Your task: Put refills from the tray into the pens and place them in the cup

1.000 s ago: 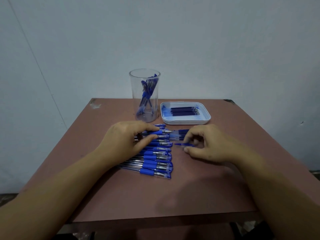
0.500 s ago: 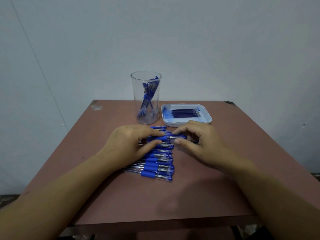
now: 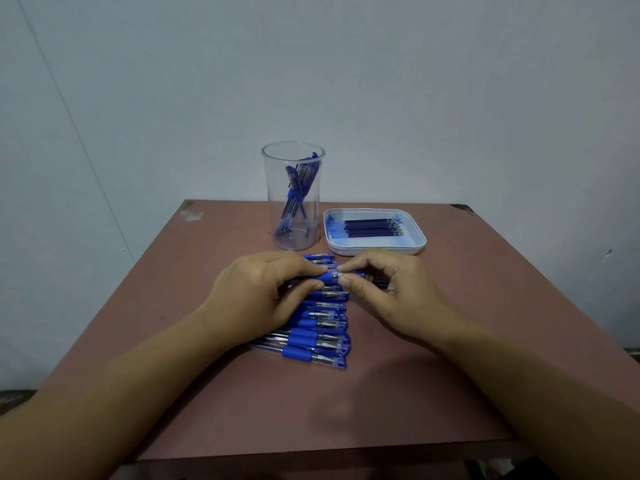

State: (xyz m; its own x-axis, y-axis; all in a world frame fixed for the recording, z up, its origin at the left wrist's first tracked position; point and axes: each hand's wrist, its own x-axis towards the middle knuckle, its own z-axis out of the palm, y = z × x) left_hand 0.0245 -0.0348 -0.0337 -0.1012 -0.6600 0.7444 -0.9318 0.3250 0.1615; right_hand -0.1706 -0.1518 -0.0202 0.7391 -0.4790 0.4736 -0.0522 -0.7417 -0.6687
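Two hands work one pen (image 3: 330,278) just in front of the cup (image 3: 292,202).

The left hand (image 3: 256,296) curls round the pen's blue grip and the right hand (image 3: 398,299) pinches its tip end, above the row of pens (image 3: 318,336) lying nearer than the cup. The tip seems to be turning, on or off unclear. The next move likely needs a short reach to the refills (image 3: 372,227) in the tray (image 3: 375,251) right of the cup. The table (image 3: 346,410) offers open room toward its near edge.

bench (image 3: 381,410) near edge: bare, wide passage.
right flank: bare beside tray (image 3: 421,241).
back: cup (image 3: 294,216) and tray, narrow gap between.
centre: pen row (image 3: 322,341) blocks.
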